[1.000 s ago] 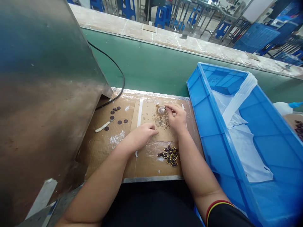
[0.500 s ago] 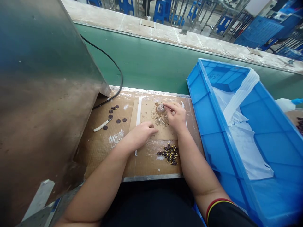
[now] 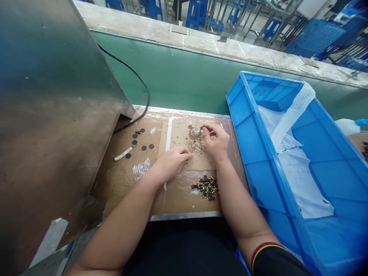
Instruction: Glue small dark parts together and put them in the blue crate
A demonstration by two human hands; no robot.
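My right hand (image 3: 217,142) pinches a small dark piece between thumb and forefinger, just right of a small clear round cup (image 3: 196,132). Wet-looking stains surround the cup on a cardboard sheet (image 3: 179,132). Below the cup lie several small parts in a row (image 3: 194,147), too small to name. My left hand (image 3: 174,160) rests over the sheet's lower left with its fingertips together. Whatever they may hold is hidden. Nearer my body is a pile of small dark parts with yellow ends (image 3: 207,188).
Several dark discs (image 3: 144,148) and a white-handled knife (image 3: 124,153) lie at the left. A metal housing (image 3: 63,115) with a black cable (image 3: 138,74) stands beyond them. At the right is a large blue crate (image 3: 247,111) containing white sheeting. A green wall (image 3: 178,73) closes off the back.
My right hand has shifted slightly right, away from the clear cup, with the small dark piece at its fingertips. My left hand has hardly moved.
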